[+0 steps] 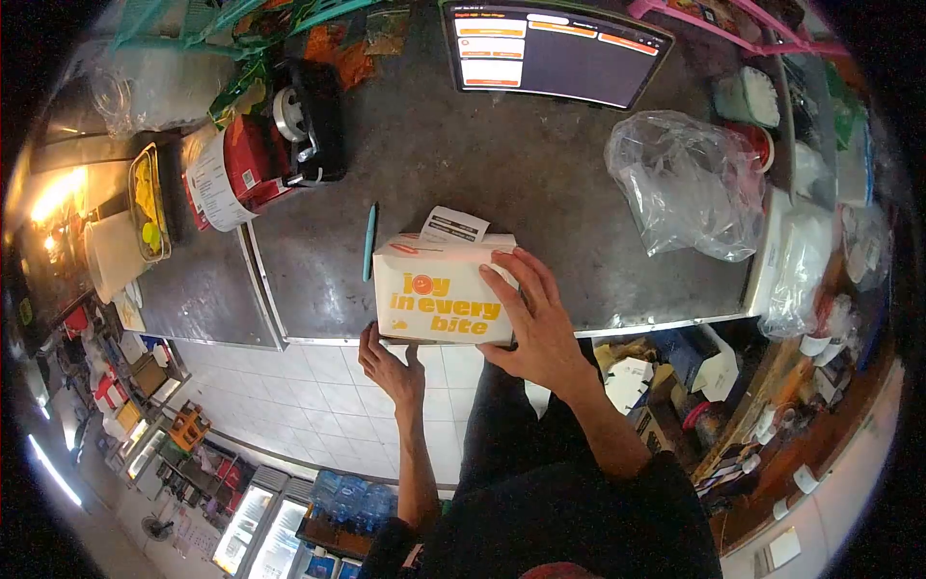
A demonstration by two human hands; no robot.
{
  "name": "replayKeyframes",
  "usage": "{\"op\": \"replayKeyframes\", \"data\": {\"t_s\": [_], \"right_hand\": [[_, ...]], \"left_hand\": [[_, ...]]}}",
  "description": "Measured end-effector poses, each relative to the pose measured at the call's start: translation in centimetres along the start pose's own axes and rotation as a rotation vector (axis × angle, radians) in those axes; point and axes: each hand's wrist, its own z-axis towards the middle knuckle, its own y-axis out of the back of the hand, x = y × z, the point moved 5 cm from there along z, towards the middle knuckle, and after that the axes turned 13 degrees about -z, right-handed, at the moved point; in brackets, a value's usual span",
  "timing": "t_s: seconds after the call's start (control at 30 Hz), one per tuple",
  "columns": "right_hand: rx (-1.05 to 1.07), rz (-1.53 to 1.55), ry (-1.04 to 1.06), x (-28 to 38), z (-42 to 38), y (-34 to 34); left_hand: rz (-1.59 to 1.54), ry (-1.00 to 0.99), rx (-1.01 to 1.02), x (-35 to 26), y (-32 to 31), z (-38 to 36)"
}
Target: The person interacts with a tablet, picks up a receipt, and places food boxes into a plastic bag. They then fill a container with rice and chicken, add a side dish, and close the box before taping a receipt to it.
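A white box printed "joy in every bite" stands at the front edge of the dark counter. My right hand grips its right side, fingers over the top edge and thumb at the lower corner. At its lower left corner is my left hand, fingers bent and apart, the fingertips near the box's bottom edge; whether they touch it I cannot tell. A printed paper slip sticks up at the top of the box. Just left of the box lies a teal pen.
A tablet with a lit screen is at the back. Clear plastic bags lie on the right. At the left stand a red device with a paper roll and a black holder. Below the counter's right edge are open boxes.
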Motion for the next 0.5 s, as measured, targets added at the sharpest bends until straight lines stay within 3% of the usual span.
{"op": "replayKeyframes", "data": {"t_s": [0.1,0.2,0.27,0.33,0.43,0.5], "right_hand": [[-0.021,-0.046,0.017,-0.3,0.3,0.8],[-0.014,0.182,0.082,-1.4,1.5,2.6],[-0.301,0.116,-0.028,-4.8,3.7,3.9],[-0.394,-0.038,-0.176,-7.6,7.7,5.0],[-0.280,-0.138,-0.260,-10.6,13.5,5.5],[-0.479,-0.480,-0.219,-11.3,15.4,5.5]], "left_hand": [[-0.023,-0.002,-0.016,-0.6,0.2,0.0],[-0.029,0.016,-0.028,-0.9,0.3,0.0],[-0.023,-0.003,-0.025,-0.6,0.1,0.3],[0.005,-0.041,-0.023,-0.6,0.3,-0.1],[0.016,-0.052,-0.027,-1.1,0.4,-0.1],[0.036,-0.042,-0.023,-0.8,0.3,0.0]]}}
